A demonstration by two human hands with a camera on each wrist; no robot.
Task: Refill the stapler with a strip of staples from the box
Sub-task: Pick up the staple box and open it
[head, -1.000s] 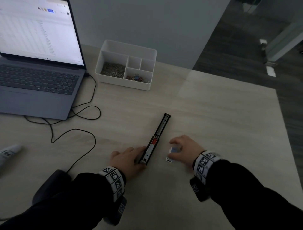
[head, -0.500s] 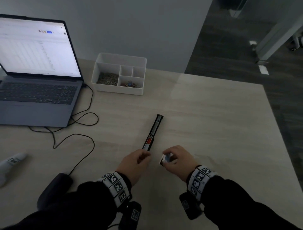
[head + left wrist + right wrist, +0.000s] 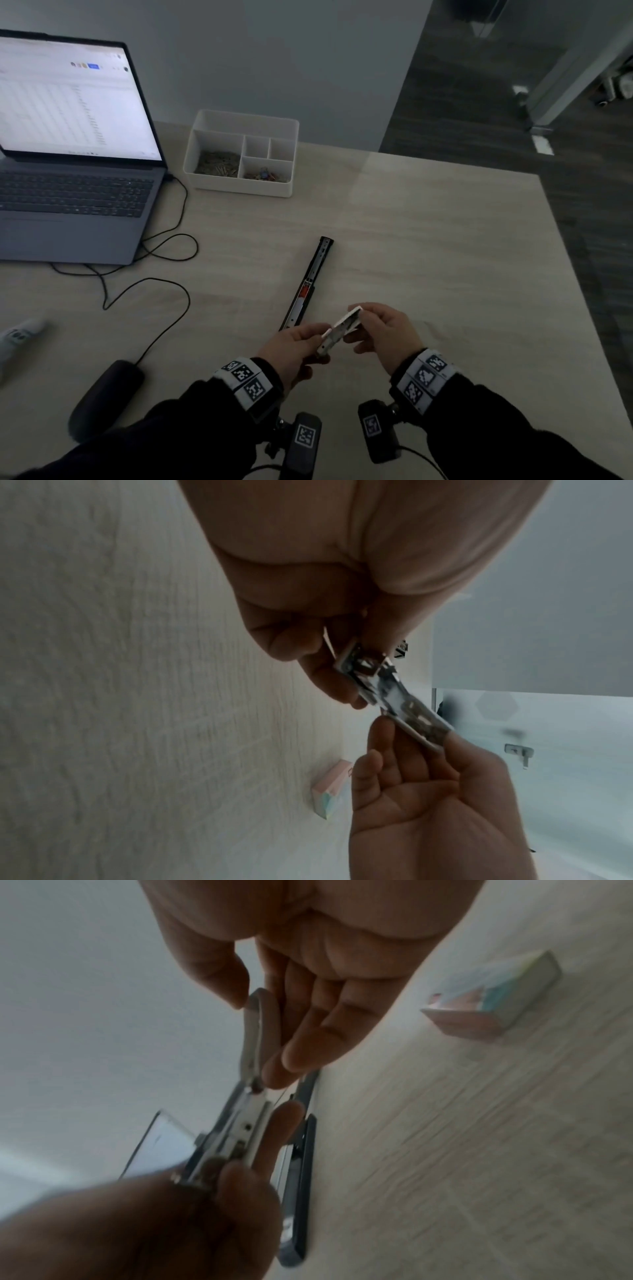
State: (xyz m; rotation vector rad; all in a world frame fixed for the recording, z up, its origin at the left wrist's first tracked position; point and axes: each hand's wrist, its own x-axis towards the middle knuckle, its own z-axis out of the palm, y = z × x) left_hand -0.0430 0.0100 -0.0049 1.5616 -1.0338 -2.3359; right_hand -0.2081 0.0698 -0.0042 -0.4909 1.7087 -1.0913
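Near the front edge of the worktop (image 3: 428,257), both hands are holding a small white-and-metal stapler (image 3: 342,329) up off the surface, btwn them. L hand (image 3: 294,346) is pinching the near end w/ thumb and curled fingers. R hand (image 3: 383,334) is pinching the far, rounded end btwn thumb and fingertips, the rest of its fingers lying fairly straight. The piece is tilting, far end higher, and its metal underside w/ rivets is showing to both wrist views; these are blurry, so I can't tell if it is opened or loaded.

Just beyond the hands, a long black stapler (image 3: 308,284) is lying flat on the worktop, opened out, w/ a red part showing mid-length and its far end pointing away from the person. The staple box (image 3: 330,791), pink and pale blue, is resting on the worktop beneath the R hand, apart from both hands; the head view is not showing it.

At the far left an open laptop (image 3: 68,154) is glowing, and beside it a white compartment tray (image 3: 239,186) is holding clips.
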